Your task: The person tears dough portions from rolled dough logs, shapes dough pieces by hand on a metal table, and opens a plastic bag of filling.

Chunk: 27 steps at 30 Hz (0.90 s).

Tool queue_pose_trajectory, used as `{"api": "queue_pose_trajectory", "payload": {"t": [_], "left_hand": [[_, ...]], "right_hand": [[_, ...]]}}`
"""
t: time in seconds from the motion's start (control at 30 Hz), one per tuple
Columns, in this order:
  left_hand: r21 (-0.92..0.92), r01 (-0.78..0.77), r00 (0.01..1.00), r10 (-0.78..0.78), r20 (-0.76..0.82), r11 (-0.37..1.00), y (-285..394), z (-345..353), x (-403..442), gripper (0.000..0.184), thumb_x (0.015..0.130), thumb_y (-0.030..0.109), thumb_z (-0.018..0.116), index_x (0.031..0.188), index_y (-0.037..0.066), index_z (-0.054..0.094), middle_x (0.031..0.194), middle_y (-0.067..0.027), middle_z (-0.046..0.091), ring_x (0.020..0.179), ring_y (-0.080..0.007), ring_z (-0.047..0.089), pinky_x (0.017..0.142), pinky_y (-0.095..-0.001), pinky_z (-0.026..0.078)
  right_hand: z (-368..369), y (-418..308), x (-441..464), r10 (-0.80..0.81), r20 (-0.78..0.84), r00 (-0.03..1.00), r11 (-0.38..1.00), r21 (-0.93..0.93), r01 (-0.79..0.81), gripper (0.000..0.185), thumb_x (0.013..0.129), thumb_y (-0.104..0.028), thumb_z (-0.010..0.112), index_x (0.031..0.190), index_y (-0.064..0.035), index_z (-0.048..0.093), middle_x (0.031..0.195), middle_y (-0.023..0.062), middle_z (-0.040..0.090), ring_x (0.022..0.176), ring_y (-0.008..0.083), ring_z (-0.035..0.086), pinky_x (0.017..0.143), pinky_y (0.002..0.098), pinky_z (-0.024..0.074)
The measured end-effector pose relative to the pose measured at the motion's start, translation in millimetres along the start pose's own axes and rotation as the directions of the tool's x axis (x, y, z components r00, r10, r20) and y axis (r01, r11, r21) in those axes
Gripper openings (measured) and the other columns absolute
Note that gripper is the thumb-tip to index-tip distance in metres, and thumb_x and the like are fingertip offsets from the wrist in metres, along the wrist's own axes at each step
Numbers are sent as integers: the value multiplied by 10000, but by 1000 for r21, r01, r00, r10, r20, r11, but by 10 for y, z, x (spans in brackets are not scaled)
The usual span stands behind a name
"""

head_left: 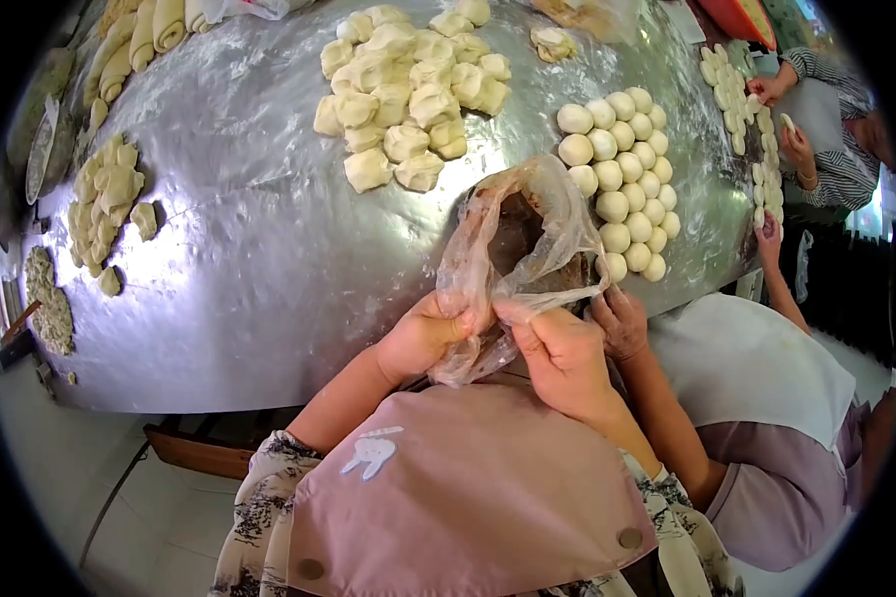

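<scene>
Both of my hands grip the near rim of a clear plastic bag (468, 249), whose mouth gapes open and shows something brown inside. My left hand (423, 338) pinches the bag's left side, thumb pressed on the film. On the right side my right hand (565, 350) has its fingers closed round the bunched edge. The bag is at the metal table's near edge, just left of rows of round white dough balls (632, 184). Beyond it lies a pile of rough dough lumps (398, 90).
Close on my right, a co-worker's hand (622, 323) is beside the bag. Another person's hands (796, 149) are at flat dough pieces (732, 95), far right. Smaller dough lumps (105, 199) lie on the metal table (239, 259); dough rolls (141, 35) are at the back left.
</scene>
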State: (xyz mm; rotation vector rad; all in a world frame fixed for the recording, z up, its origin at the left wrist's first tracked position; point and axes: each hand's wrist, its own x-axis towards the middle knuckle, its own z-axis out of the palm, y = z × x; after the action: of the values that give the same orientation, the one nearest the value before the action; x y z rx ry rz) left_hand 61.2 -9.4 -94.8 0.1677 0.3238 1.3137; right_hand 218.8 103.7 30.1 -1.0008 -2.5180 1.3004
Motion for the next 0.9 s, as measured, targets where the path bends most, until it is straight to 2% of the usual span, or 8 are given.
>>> {"api": "queue_pose_trajectory", "payload": {"t": [0.1,0.2,0.4,0.5,0.63,0.67,0.77,0.9], "left_hand": [[54,-51,998,49,38,997,1,1,-49,273,988,97,546,1256,54,574,1157,-3,601,1035,-111,537,915,-288,433],[74,11,981,4,-192,997,123,308,-115,226,989,99,544,1206,53,592,1104,7,601,988,-99,529,879,-275,426],[108,51,936,-9,-353,993,-95,-134,-364,294,917,-26,514,1177,14,645,1052,-22,659,983,-137,609,860,-292,482],[-14,-15,814,4,-581,1000,6,105,-398,326,875,-80,486,1139,-8,665,1052,-42,679,945,-145,622,831,-296,500],[452,157,704,222,-675,878,135,110,-574,288,884,-73,503,1122,-27,658,1081,-61,682,941,-152,618,847,-291,490],[471,96,697,278,-660,877,125,96,-600,241,907,-34,518,1106,-36,654,1062,-51,678,929,-145,609,832,-288,485],[732,511,672,322,-667,450,204,144,-747,205,929,11,535,1091,-49,646,1045,-40,674,919,-141,598,830,-297,485],[682,535,728,137,-671,499,386,246,-875,221,960,84,563,1132,-31,639,1064,-70,678,939,-158,598,847,-310,488]], "right_hand": [[105,-16,1,-22,-85,996,1000,-19,20,214,929,-73,609,1128,-64,687,855,166,654,754,319,649,655,362,521],[114,-59,32,5,-100,995,998,-61,-12,229,911,-59,613,1130,-62,680,875,163,668,773,340,652,667,387,528],[143,-34,69,45,-125,991,990,-123,-61,147,930,-88,592,1049,-45,666,866,169,656,767,374,634,665,409,521],[127,-33,91,70,-135,988,984,-152,-91,89,936,-94,585,969,-31,638,843,178,634,757,392,616,655,422,510],[148,-27,116,87,-163,983,989,-101,-105,91,940,-91,583,885,-19,585,798,191,595,730,404,586,631,436,482],[155,-19,109,95,-167,981,990,-92,-112,90,941,-90,583,887,-17,585,795,193,593,727,406,583,630,434,481],[175,65,104,94,-199,976,989,-92,-114,100,948,-103,585,903,-14,590,777,194,581,701,397,579,622,416,478],[98,123,98,182,-162,970,983,52,-175,131,975,-145,582,968,-20,620,790,166,607,678,286,624,611,370,482]]}}
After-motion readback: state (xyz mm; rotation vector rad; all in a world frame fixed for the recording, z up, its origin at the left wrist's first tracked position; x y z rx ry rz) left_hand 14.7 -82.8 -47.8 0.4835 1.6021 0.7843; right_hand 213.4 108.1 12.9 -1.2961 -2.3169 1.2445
